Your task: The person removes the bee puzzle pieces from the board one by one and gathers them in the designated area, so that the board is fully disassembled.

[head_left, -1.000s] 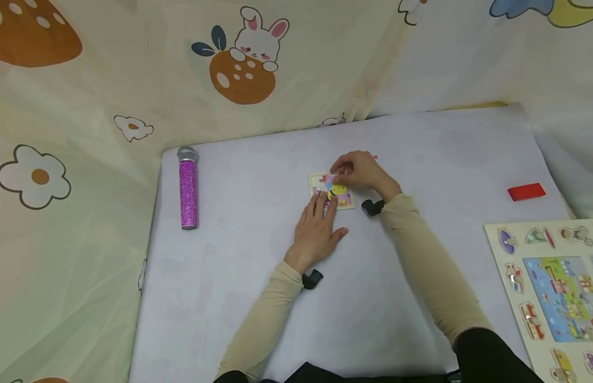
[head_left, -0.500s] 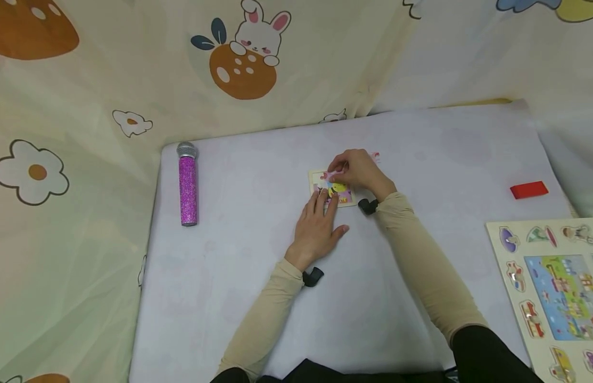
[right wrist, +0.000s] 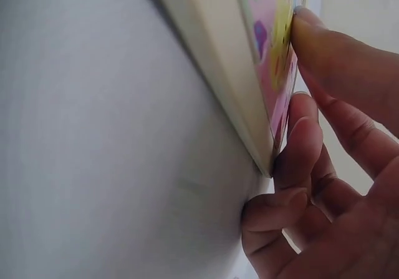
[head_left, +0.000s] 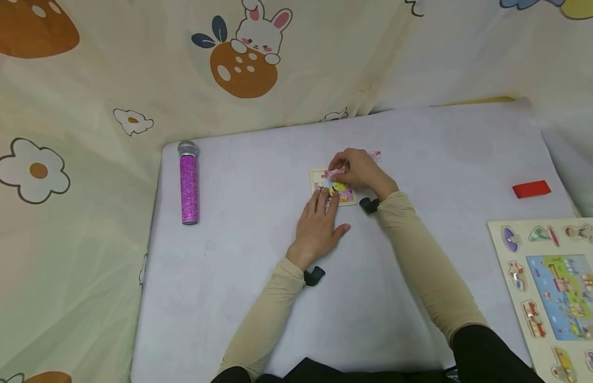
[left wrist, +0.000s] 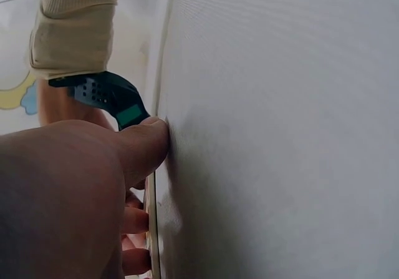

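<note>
A small picture puzzle (head_left: 346, 201) with a pale frame and pink and yellow pieces lies flat on the white table. My left hand (head_left: 315, 229) rests on its near edge, fingers straight and thumb spread out to the side. At the upper right of the puzzle, my right hand (head_left: 361, 170) pinches a pink puzzle piece (head_left: 336, 172) with thumb and bent fingers. Close up in the right wrist view, the thumb presses at the surface of the puzzle (right wrist: 271, 60), while curled fingers sit at its corner. Another pink piece (head_left: 377, 156) shows partly behind the right hand.
A glittery purple microphone (head_left: 188, 186) lies at the left side of the table. To the right are a red block (head_left: 531, 189) and a large knobbed puzzle board (head_left: 502, 266), cut off by the view. A patterned cloth (head_left: 157, 80) hangs behind the table.
The right hand has shifted slightly left over the puzzle, showing more of the pink piece behind it. The left hand stays in place.
</note>
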`<control>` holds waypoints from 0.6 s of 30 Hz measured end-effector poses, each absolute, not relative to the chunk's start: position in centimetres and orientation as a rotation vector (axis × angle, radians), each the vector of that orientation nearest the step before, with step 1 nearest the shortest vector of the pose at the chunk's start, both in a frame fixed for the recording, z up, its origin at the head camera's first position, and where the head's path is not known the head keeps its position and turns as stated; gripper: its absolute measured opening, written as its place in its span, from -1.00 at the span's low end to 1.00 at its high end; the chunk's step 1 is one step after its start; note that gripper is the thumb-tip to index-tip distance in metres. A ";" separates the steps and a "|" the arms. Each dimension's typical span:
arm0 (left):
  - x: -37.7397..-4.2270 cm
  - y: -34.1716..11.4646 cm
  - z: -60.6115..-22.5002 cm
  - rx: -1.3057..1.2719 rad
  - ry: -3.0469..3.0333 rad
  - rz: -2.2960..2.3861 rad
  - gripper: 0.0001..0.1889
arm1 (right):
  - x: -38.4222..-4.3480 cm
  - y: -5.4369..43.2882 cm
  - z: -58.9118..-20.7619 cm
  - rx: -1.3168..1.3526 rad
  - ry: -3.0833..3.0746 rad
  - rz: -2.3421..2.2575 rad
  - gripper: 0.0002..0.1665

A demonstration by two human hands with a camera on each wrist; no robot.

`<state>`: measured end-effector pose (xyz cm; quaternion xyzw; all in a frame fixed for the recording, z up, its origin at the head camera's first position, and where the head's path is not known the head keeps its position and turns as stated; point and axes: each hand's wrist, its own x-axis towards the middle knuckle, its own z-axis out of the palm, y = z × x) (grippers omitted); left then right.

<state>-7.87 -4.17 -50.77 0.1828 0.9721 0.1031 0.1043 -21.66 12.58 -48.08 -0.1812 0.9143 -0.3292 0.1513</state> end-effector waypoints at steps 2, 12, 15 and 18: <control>-7.9 -4.2 -50.8 0.541 2.870 0.301 -0.14 | -21.7 12.6 -48.0 -0.515 2.620 -0.938 -0.68; -7.9 -4.2 -50.8 0.540 2.871 0.310 -0.13 | -21.7 12.6 -48.2 -0.477 2.587 -0.987 -0.66; -7.9 -4.1 -50.8 0.540 2.873 0.317 -0.12 | -21.8 12.7 -48.3 -0.457 2.578 -1.001 -0.66; -7.9 -4.2 -50.9 0.541 2.875 0.320 -0.12 | -21.9 12.7 -48.5 -0.463 2.584 -0.998 -0.66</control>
